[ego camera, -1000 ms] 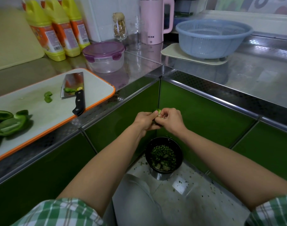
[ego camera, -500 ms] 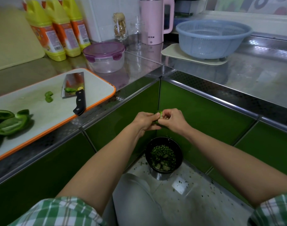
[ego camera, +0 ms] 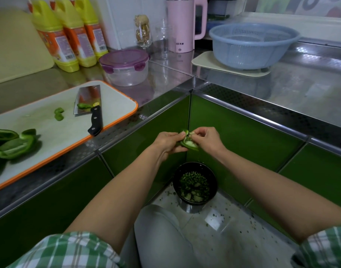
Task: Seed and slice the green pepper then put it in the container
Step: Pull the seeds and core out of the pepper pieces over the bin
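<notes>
A green pepper piece (ego camera: 188,144) with pale core inside hangs above a black waste bin (ego camera: 194,183) on the floor. My left hand (ego camera: 168,142) grips the piece from the left. The fingers of my right hand (ego camera: 207,139) pinch at the pale core on its right side. More pepper pieces (ego camera: 13,143) lie at the left end of the orange-rimmed cutting board (ego camera: 115,120). A cleaver (ego camera: 89,105) with a black handle lies on the board, beside small pepper scraps (ego camera: 59,114). A clear container with a purple lid (ego camera: 125,66) stands behind the board.
Yellow bottles (ego camera: 65,33), a pink kettle (ego camera: 182,24) and glass jars (ego camera: 143,30) line the back wall. A blue colander (ego camera: 250,45) sits on a mat at the right counter. Green cabinet fronts form a corner behind the bin. Scraps dot the floor.
My hands have drawn slightly apart, and more of the pepper piece and its pale core shows between them. The board, cleaver and bin stay where they were.
</notes>
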`<state>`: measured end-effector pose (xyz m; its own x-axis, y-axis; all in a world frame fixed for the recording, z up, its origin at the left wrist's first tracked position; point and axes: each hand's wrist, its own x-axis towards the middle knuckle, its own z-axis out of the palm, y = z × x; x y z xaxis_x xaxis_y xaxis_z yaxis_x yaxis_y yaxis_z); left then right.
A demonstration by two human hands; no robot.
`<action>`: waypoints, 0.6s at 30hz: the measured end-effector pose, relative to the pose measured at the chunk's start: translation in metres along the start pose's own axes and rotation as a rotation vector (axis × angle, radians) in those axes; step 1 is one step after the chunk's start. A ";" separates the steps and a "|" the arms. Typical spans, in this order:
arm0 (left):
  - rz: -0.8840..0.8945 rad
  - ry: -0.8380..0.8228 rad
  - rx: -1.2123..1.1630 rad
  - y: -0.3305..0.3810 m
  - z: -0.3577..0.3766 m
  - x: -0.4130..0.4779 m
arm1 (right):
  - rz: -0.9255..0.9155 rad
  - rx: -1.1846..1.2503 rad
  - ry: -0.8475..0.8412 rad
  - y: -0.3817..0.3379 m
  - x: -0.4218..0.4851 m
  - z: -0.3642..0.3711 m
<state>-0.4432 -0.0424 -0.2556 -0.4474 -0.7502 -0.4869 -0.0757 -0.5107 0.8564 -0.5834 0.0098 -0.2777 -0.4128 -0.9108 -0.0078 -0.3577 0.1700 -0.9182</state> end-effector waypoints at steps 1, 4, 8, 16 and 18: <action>-0.002 -0.006 -0.003 0.000 -0.001 -0.001 | -0.004 0.009 -0.049 0.001 0.001 -0.004; 0.018 0.019 0.013 0.000 0.000 0.001 | 0.000 0.024 -0.025 0.005 0.001 -0.009; 0.050 0.076 0.045 0.001 0.001 0.003 | 0.040 -0.129 0.135 0.014 0.008 -0.013; 0.078 0.129 0.112 0.001 -0.002 0.010 | 0.044 -0.400 0.047 0.015 0.015 -0.021; 0.086 0.131 0.144 0.000 -0.001 0.012 | -0.108 -0.355 0.019 0.008 0.011 -0.019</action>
<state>-0.4475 -0.0518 -0.2616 -0.3383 -0.8414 -0.4214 -0.1733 -0.3844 0.9067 -0.6065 0.0087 -0.2780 -0.3716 -0.9238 0.0920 -0.6671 0.1968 -0.7186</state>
